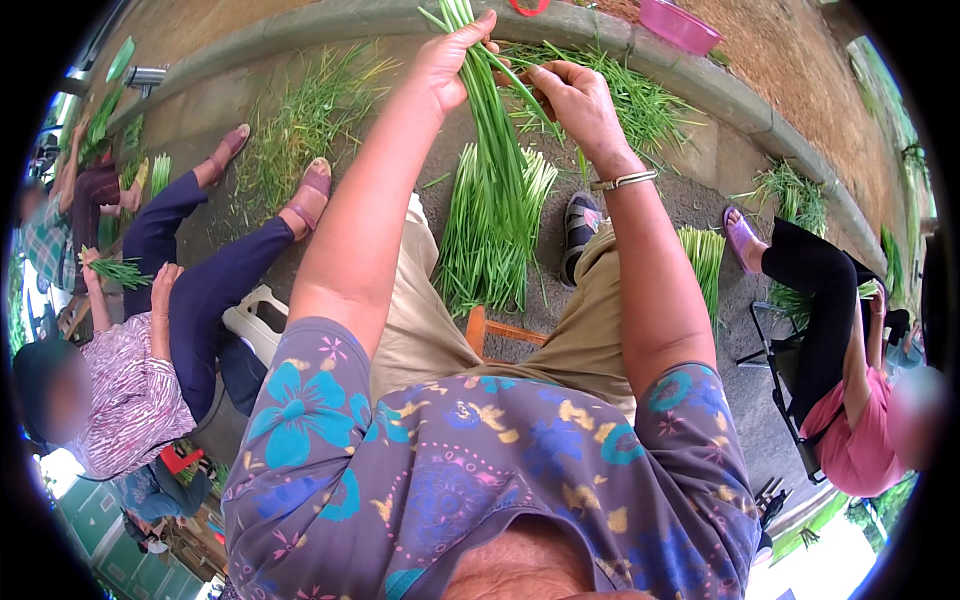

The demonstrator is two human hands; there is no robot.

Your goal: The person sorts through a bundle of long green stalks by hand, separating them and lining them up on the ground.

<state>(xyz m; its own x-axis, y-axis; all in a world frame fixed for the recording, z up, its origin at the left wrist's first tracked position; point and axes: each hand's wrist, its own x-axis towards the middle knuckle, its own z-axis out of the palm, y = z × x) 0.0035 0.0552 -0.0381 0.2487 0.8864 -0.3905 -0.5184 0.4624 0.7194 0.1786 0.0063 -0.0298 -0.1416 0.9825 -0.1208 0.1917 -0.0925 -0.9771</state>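
Observation:
A bunch of long green leafy stems [497, 150] with paler ends at the top hangs from my left hand [455, 65], which is closed around it. Beside it my right hand [572, 105] pinches a thin green stem at the bunch's side. Below the bunch, a thick pile of similar stems [462, 255] lies on the pavement between my legs, with their pale ends away from me. A second neat bundle [700, 268] lies to the right, past my knee.
Seated co-workers with stems are at the left [135, 385] and right [855, 430]. Loose greens [300, 110] lie along the concrete curb [730, 100], with a pink basin [680, 25] beyond. A white plastic object [255, 325] is left of my legs, a wooden piece [477, 335] between them.

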